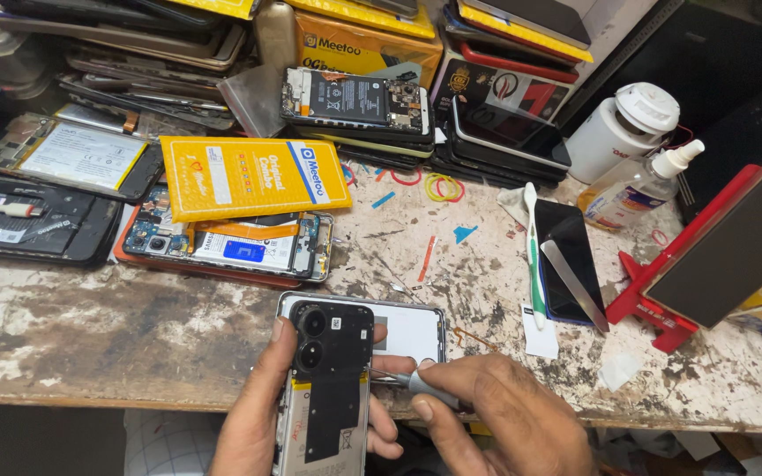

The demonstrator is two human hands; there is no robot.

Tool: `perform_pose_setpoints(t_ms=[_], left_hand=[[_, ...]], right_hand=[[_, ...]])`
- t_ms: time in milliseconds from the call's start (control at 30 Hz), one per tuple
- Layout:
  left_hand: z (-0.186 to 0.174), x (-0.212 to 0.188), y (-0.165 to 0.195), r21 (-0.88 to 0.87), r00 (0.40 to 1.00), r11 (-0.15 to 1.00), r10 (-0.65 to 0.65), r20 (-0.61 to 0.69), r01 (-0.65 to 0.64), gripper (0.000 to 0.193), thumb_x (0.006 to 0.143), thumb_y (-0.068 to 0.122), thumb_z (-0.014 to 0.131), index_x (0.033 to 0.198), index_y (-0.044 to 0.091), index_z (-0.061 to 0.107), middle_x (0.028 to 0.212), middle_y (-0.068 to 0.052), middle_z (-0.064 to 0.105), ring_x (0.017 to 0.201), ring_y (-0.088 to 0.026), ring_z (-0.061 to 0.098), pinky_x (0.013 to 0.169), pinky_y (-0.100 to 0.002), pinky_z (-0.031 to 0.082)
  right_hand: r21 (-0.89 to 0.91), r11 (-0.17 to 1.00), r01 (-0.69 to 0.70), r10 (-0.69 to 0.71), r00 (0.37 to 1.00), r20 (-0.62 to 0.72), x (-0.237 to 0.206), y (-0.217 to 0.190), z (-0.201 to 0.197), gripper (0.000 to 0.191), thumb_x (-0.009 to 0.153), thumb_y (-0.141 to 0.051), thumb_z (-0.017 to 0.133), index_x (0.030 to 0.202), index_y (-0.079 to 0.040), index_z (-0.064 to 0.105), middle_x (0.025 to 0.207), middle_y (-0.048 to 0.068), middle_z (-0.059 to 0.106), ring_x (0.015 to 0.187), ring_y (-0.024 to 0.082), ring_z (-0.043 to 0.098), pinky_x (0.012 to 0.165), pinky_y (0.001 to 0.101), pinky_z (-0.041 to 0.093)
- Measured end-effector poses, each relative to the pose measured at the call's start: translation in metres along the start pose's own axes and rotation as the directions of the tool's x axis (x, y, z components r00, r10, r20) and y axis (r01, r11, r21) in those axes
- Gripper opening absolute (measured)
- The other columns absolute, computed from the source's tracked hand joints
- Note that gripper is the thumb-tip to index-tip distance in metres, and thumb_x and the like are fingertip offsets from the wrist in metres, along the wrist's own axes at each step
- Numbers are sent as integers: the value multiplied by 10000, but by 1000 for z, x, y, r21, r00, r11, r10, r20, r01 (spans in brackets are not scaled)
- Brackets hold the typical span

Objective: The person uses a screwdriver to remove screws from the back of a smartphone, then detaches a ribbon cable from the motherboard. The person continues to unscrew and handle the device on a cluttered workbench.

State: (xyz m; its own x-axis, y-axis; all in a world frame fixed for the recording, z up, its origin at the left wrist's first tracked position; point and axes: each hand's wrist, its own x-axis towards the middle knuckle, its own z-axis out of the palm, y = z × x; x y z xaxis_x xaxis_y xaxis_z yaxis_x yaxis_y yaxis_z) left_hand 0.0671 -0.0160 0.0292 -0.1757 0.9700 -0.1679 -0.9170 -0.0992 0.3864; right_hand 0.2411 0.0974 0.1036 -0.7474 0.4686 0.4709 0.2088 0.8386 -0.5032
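Head view: left hand (262, 414) grips opened phone (328, 388); right hand (509, 423) pinches screwdriver (416, 383) at its edge; judged best kept square, pressed lightly, phone steady.

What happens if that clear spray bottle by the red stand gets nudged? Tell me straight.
The clear spray bottle lies on its side on the bench, so it would probably roll rather than tip. It looks like thin plastic, likely light and a bit slippery. The white nozzle may make it curve as it rolls.
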Motion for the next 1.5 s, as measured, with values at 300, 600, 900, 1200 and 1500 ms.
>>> perform_pose_setpoints(t_ms=[300, 600, 900, 1200, 1500], left_hand=[[-3, 1, -1, -2, 1000, 1000, 15, 23, -15, 899, 962, 666, 295, 1424, -80, 495, 1236, -405, 654, 696, -357, 748, 639, -488, 648], [-5, 1, -1, -16, 1000, 1000, 19, -3, -19, 901, 947, 656, 294, 1451, -68, 476, 1346, -389, 612, 720, -379, 750, 665, -505, 649], [-5, 2, -2, -31, 1000, 1000, 1, 31, 0, 911, 949, 665, 280, 1444, -78, 461, 1349, -399, 598, 730, -376, 748, 677, -509, 648], [-7, 3, -3, -37, 998, 999, 11, 55, -9, 909, 958, 668, 297, 1447, -82, 456, 1358, -406, 591, 737, -384, 751, 676, -503, 645], [-9, 4, -2, -28, 998, 1000, 8, 65, -6, 916, 951, 673, 295, 1449, -78, 455, 1360, -401, 592, 737, -390, 751, 672, -500, 646]], right_hand=[[-16, 1000, 13, -14, 999, -46, 0, -1, 0, 196, 793, -87, 832, 951, -16, 741, 870, 119, 770, 821, 185, 806, 723, 318, 629], [-20, 998, 53, -54, 997, -46, 1, 2, -1, 207, 791, -69, 826, 970, -15, 736, 878, 114, 770, 824, 189, 798, 732, 317, 622], [-6, 1000, 30, -31, 997, -65, -1, 0, 0, 217, 789, -77, 832, 980, -22, 744, 862, 109, 769, 829, 198, 767, 735, 319, 622], [-12, 997, 79, -79, 997, 12, 2, 6, -3, 209, 803, -76, 830, 977, -19, 730, 888, 113, 771, 843, 189, 797, 745, 317, 624], [4, 1000, 30, -30, 996, -79, 0, -2, -2, 210, 796, -58, 825, 985, -24, 739, 876, 100, 770, 828, 179, 783, 738, 305, 624]])
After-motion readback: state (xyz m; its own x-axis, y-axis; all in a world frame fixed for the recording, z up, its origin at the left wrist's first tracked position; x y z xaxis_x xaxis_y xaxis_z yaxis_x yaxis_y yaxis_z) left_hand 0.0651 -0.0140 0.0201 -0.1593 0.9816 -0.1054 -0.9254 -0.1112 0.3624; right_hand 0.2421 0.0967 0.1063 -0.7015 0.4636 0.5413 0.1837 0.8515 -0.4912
